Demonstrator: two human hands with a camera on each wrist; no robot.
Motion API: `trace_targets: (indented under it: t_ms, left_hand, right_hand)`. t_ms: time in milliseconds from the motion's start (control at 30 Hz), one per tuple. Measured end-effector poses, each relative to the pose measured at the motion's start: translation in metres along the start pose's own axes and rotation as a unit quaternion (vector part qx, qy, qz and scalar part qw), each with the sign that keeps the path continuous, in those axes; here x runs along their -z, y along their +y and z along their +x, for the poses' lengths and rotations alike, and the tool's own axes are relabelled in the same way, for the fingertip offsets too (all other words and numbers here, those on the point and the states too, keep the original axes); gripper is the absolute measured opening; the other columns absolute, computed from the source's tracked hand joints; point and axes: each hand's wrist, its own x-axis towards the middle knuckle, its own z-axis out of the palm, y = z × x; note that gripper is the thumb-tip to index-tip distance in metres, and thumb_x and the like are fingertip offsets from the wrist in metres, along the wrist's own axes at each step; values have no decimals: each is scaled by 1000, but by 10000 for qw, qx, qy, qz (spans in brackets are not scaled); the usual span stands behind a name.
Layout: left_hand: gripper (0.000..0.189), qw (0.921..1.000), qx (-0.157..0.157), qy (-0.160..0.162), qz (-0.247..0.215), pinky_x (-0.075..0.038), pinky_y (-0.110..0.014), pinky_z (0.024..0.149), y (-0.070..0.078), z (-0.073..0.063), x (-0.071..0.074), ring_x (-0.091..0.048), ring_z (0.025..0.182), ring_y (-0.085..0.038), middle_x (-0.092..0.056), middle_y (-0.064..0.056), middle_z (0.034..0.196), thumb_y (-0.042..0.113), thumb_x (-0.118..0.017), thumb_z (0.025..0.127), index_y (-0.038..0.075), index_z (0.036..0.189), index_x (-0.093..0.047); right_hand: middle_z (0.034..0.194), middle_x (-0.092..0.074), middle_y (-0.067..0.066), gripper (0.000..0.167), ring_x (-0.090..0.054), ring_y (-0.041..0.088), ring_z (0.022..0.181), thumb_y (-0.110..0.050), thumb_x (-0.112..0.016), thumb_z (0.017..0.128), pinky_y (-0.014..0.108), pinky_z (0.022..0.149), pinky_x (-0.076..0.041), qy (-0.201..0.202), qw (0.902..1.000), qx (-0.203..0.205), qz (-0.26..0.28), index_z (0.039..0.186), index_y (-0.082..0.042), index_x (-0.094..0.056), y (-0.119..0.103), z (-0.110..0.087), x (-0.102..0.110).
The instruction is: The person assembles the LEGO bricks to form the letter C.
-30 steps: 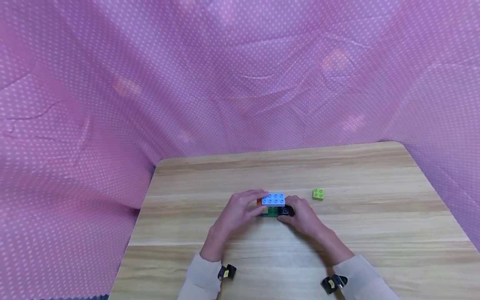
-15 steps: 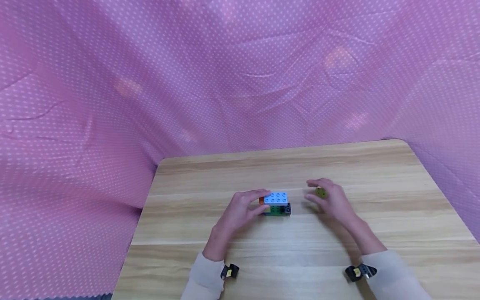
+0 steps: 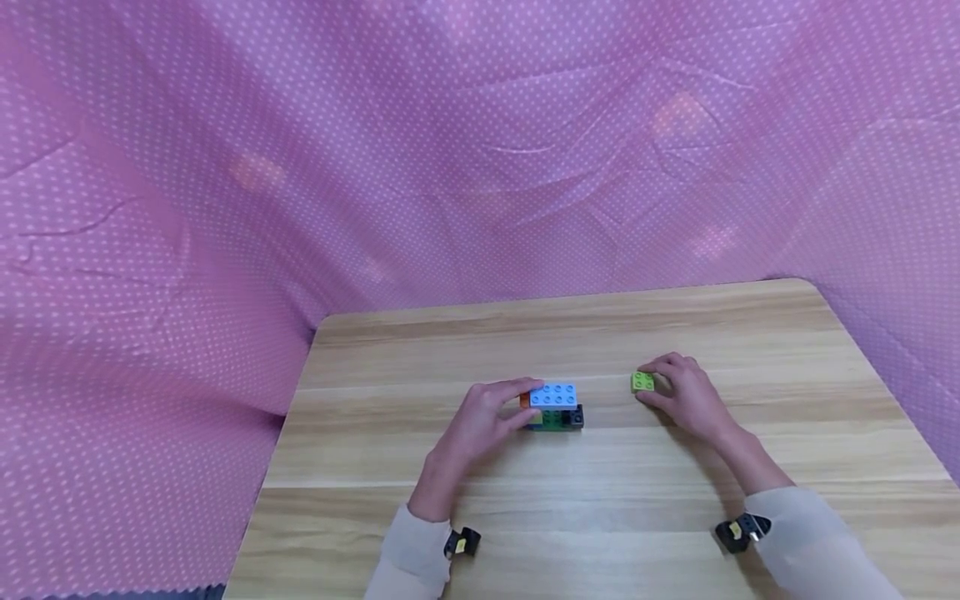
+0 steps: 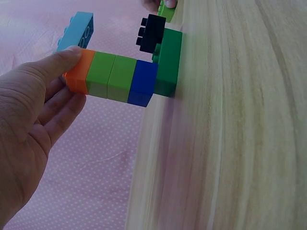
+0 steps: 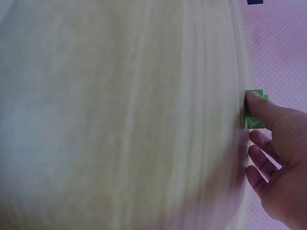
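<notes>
A structure of toy building bricks stands on the table, steadied by my left hand (image 3: 480, 417), whose thumb and fingers pinch its orange brick (image 4: 79, 72). Below the orange one, in the left wrist view, come lime bricks (image 4: 100, 72) and a dark blue brick (image 4: 143, 82) on a long green brick (image 4: 169, 64). A light blue brick (image 3: 553, 395) juts out at the top to the right. At the base's right end sits a black brick (image 4: 153, 33). Further right, my right hand (image 3: 690, 400) pinches a separate lime-green brick (image 3: 642, 382) at the tabletop.
The wooden table (image 3: 360, 450) has a rounded far edge. Behind it and at its sides hangs a pink dotted cloth (image 3: 480, 167). Black wrist devices (image 3: 742, 532) are worn at both cuffs.
My right hand has left the black brick and the base, moved right, and taken hold of the lime-green brick. My left hand has kept its hold on the structure.
</notes>
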Motion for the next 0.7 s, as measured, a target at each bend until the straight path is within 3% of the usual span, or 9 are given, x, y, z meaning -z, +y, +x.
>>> trace_targets:
  t_ms: [167,367,600,700]
  left_hand:
    - [48,10000,46,-25,-31,-56,-32,102,0,0,0,-69,124,-15,-70,1,139,24,-82,94,22,141,-70]
    - [48,9999,65,-72,-92,-56,-32,103,1,0,0,-68,124,-16,-70,0,139,23,-82,94,20,141,-69]
    - [49,9999,103,-44,-92,-56,-31,101,1,0,2,-69,123,-14,-70,1,139,24,-82,94,22,141,-69]
    - [49,9999,111,-52,-96,-56,-31,102,1,0,2,-69,123,-14,-70,1,139,25,-81,95,22,142,-69]
  right_hand:
    - [124,-67,23,37,-58,43,116,-15,-87,89,63,101,-44,14,9999,-85,-124,121,-1,-74,-5,0,-1]
    - [121,-71,22,36,-62,42,113,-13,-87,88,63,100,-47,-21,9999,-100,-126,119,0,-73,-28,-6,-6]
    - [105,-73,7,37,-68,20,90,-9,-85,90,37,79,-60,-373,9984,-109,402,123,-3,-70,-50,-8,-11]
    - [106,-74,7,38,-69,18,91,-8,-85,89,31,79,-61,-407,9976,-104,551,124,-3,-70,-56,-8,-13]
